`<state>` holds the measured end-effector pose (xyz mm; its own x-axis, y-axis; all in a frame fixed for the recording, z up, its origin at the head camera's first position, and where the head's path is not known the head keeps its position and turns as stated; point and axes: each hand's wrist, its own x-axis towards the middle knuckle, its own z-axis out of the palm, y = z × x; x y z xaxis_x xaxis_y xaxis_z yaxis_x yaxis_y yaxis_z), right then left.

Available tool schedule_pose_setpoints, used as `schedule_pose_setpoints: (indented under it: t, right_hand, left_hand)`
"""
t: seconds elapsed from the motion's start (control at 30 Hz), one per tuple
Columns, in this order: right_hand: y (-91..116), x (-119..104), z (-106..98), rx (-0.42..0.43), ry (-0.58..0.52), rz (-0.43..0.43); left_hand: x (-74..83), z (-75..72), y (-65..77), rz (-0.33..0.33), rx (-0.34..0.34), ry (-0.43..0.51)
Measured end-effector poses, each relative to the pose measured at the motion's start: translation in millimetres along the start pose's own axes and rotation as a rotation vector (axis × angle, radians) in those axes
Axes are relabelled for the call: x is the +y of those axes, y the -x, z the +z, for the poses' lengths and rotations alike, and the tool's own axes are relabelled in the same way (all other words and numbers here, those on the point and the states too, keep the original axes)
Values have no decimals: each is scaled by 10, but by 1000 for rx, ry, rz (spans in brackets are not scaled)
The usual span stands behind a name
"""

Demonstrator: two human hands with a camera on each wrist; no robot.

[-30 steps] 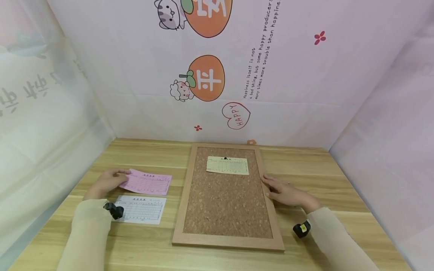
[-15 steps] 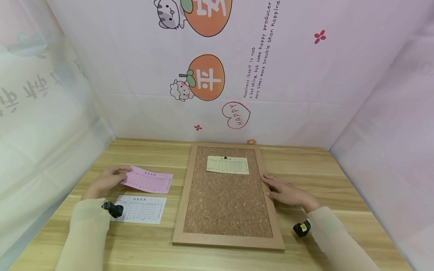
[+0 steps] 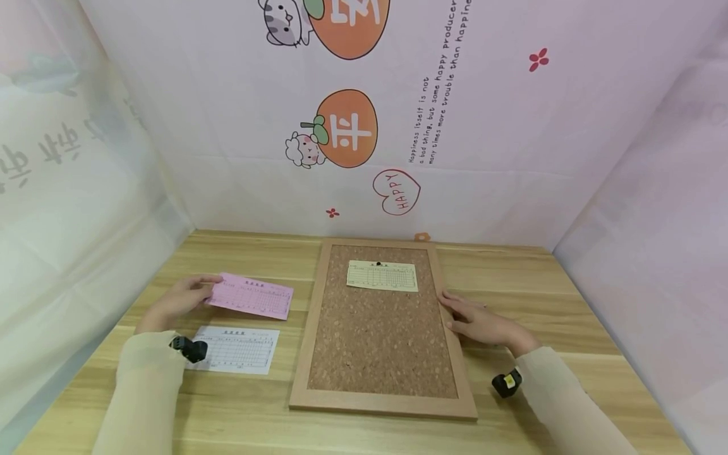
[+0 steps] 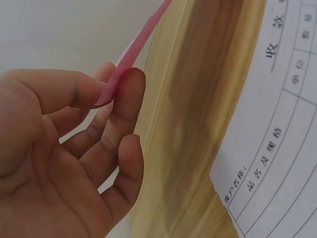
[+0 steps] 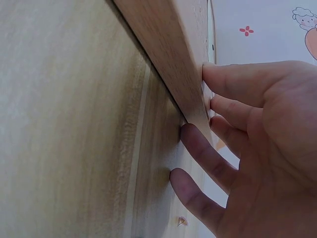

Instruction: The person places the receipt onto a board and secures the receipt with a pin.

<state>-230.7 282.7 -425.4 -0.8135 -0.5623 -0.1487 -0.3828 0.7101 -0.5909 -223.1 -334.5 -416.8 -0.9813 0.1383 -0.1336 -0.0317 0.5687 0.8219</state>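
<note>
My left hand (image 3: 181, 300) pinches the left end of a pink printed form (image 3: 250, 296) between thumb and fingers. In the left wrist view the pink form (image 4: 130, 59) is seen edge-on, raised off the table. A white printed form (image 3: 236, 351) lies flat just in front of it. In the middle lies a wood-framed corkboard (image 3: 387, 341). A pale yellow form (image 3: 382, 278) is fixed near its top by a black pushpin (image 3: 378, 263). My right hand (image 3: 483, 321) rests with extended fingers against the board's right frame edge, seen close up as a wooden frame (image 5: 163, 44) in the right wrist view.
The wooden table (image 3: 540, 291) meets a printed fabric backdrop (image 3: 483, 189) behind the board. Fabric also hangs at the left and right sides. Each wrist carries a small black camera, such as the left one (image 3: 190, 349).
The pink form in my left hand has risen and moved slightly away and to the right. My right hand and the corkboard stay in place.
</note>
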Motion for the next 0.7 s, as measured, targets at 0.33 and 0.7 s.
schedule_pose_setpoints:
  t: [0.33,0.7]
  right_hand:
    - [6,-23,-6,5,5,-5]
    - [3,-23,1,4,-2,4]
  left_hand:
    - [24,-3,2,0,20,15]
    - [55,-4,32,2,29,37]
